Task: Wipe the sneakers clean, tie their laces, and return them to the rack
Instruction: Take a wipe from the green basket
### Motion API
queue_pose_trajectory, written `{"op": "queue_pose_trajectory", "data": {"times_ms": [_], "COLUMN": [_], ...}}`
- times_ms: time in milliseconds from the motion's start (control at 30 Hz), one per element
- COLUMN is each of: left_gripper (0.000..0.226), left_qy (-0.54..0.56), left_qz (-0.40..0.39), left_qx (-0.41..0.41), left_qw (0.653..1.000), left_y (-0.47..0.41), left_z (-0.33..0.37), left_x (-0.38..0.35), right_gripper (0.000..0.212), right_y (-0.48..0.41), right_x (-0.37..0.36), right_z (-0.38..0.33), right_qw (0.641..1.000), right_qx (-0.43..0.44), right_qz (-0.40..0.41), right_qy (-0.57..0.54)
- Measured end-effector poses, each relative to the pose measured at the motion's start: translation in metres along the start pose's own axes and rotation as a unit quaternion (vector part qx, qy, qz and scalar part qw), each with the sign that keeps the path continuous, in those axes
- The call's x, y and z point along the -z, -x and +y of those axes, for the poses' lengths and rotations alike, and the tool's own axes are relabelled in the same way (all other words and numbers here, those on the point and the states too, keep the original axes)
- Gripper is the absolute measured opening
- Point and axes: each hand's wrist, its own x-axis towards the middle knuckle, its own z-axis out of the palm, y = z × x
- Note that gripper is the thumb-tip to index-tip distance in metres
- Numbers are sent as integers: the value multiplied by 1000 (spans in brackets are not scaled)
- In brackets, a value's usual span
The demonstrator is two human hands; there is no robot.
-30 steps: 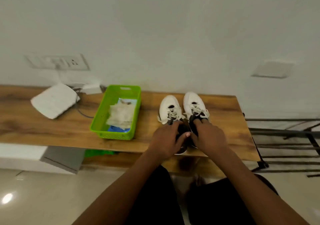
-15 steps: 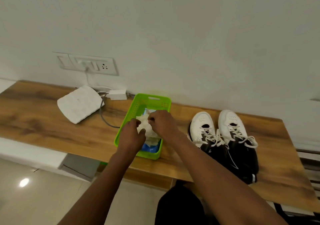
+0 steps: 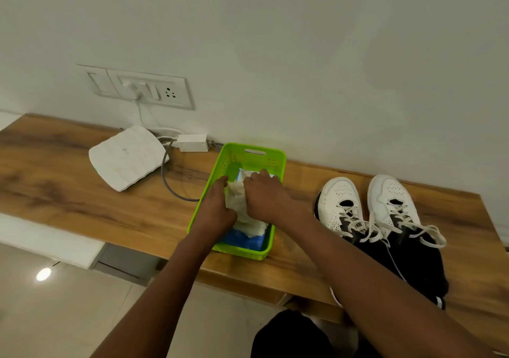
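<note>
The wooden shelf (image 3: 82, 192) runs along the wall. At 3 o'clock on it stands the pair of white-and-black sneakers (image 3: 371, 220), laces loose, no longer held; both hands left them a second ago. At 12 o'clock sits the green basket (image 3: 254, 155). Inside it, the left hand (image 3: 217, 209) and the right hand (image 3: 267, 195) now press on the white wipe (image 3: 237, 198), fingers curled around its edges. I judge that wiping comes next; tying and the rack remain.
</note>
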Motion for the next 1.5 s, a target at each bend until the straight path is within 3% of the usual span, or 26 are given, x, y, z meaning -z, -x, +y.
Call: {"op": "queue_pose_trajectory", "data": {"times_ms": [133,267,367,467,633,800,933,1167,1300,1367,1433,1500], "left_gripper": [84,81,63,26,18,24,14,11,8,9,15,16], "left_qy": [13,71,235,416,471,437,441,451,503,549,580,564], "left_qz": [38,79,86,7,-91,-12,22,-5,-35,-64,-105,-130], "left_qx": [-55,-78,-8,101,68,38,34,23,21,28,26,31], "left_qw": [998,991,968,903,875,898,897,892,863,833,808,815], "left_y": [1,5,7,9,20,24,29,49,65,77,92,109], "left_z": [3,5,11,24,31,38,38,55,91,114,141,166], "left_x": [-2,-2,1,6,5,-2,4,7,-4,-16,-35,-57], "right_gripper": [19,12,4,6,12,13,23,19,16,17,17,24], "right_y": [10,15,19,22,27,32,43,86,141,177,212,238], "right_x": [12,8,13,18,23,22,27,40,63,75,81,80], "right_z": [19,31,32,28,25,23,20,27,50,68,85,95], "right_qw": [990,952,926,912,905,884,787,696,591,530,504,509], "right_qx": [-22,-40,-59,-67,-82,-100,-134,-156,-184,-201,-227,-249], "right_qz": [77,152,157,137,132,117,91,97,166,207,239,245], "right_qy": [-112,-261,-338,-382,-397,-441,-596,-694,-768,-797,-798,-786]}}
